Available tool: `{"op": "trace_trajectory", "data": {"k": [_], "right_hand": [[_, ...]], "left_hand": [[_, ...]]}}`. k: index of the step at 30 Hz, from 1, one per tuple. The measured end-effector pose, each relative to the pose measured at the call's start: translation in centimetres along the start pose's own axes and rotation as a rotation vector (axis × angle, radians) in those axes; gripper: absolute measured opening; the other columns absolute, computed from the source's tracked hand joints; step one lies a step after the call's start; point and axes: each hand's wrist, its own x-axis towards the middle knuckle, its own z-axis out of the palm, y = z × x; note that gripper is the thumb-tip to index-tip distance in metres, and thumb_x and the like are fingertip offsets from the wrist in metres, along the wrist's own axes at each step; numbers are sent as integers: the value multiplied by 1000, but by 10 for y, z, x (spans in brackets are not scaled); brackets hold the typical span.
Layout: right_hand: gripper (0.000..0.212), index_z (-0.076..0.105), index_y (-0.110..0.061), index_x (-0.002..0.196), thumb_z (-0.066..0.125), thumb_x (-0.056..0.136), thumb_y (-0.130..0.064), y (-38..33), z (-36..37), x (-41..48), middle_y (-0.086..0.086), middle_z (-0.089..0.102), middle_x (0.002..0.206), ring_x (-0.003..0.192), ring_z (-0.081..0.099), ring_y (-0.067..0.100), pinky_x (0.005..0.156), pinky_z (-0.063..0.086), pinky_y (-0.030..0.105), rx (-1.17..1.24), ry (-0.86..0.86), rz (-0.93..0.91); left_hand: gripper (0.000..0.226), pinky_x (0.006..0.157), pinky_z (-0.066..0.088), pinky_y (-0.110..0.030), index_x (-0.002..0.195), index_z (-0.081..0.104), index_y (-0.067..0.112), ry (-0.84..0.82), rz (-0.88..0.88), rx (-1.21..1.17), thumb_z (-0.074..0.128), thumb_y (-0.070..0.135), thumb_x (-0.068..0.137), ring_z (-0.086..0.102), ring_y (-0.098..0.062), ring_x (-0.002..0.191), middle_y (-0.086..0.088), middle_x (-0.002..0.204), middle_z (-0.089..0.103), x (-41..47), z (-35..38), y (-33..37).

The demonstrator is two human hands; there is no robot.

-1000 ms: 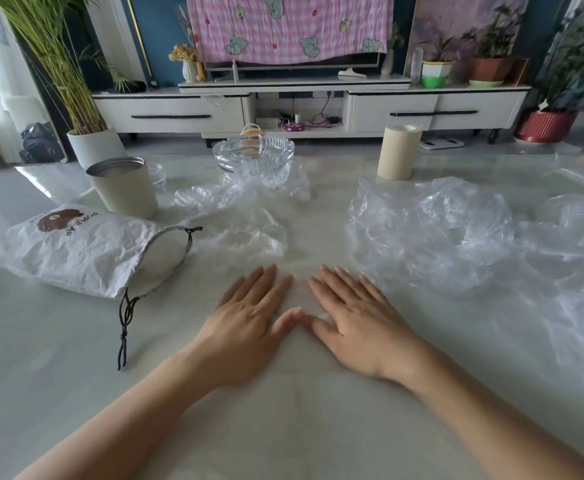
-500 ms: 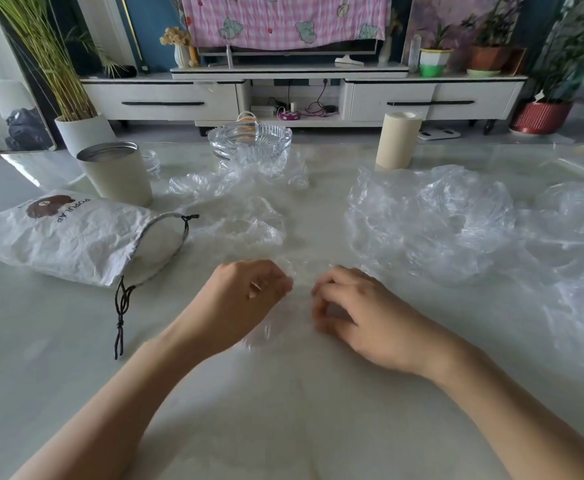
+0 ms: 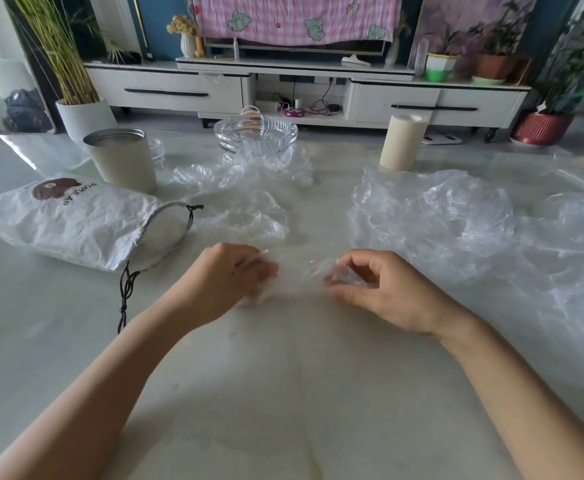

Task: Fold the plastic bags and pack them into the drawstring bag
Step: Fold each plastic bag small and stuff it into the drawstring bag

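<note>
Hands: left hand (image 3: 226,278) and right hand (image 3: 380,292) are sitting side by side at the centre of the frame, low over the pale table (image 3: 283,393).
Grip: each is curling its fingers around one end of a clear plastic bag (image 3: 297,277), which is stretching between them.
Drawstring bag: the white drawstring bag (image 3: 79,220) is lying at middle left, its mouth gaping toward the right and its black cord (image 3: 126,292) trailing downward.
Loose bags: a crumpled heap of plastic bags (image 3: 457,223) is spreading across the right; a smaller crumpled bag (image 3: 249,216) is lying just above the hands.
Far edge: a beige cup (image 3: 124,161), a glass bowl (image 3: 256,133) and a cream roll (image 3: 403,142) are standing across the upper half.
</note>
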Motion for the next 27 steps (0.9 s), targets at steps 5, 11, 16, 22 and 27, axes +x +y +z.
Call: {"op": "trace_trajectory", "data": {"k": [5,11,16,22,27], "right_hand": [[42,51,-5,62,58,89,-36,10,19,19,0,46,54,54,39,15,53,31,27,-213,377,114],[36,37,-15,72,46,95,-40,8,31,29,3,56,79,80,52,34,62,29,31,-660,429,190],[18,54,-7,101,46,96,-23,11,28,28,12,55,105,100,53,33,69,35,32,-757,480,170],[26,65,-4,94,58,76,13,28,11,25,13,60,93,88,55,33,78,43,34,-542,546,-134],[41,57,-21,111,74,76,-35,-5,1,7,-7,62,118,107,58,2,82,44,9,459,189,-5]], "left_hand": [[32,54,34,-27,75,57,7,175,-52,276,58,36,90,44,-16,55,3,60,50,2,16,0],[31,65,37,-34,116,46,8,257,-177,620,44,33,97,55,-37,94,-13,116,41,1,30,12],[34,75,35,-36,107,54,7,293,-121,789,38,36,99,44,-31,108,-11,114,46,1,33,9],[32,47,34,-27,67,46,12,399,17,50,61,31,89,41,-13,46,-1,53,50,-2,22,8],[36,33,23,-14,61,44,15,-41,-100,-418,58,43,80,28,-5,34,8,44,39,-10,9,27]]}}
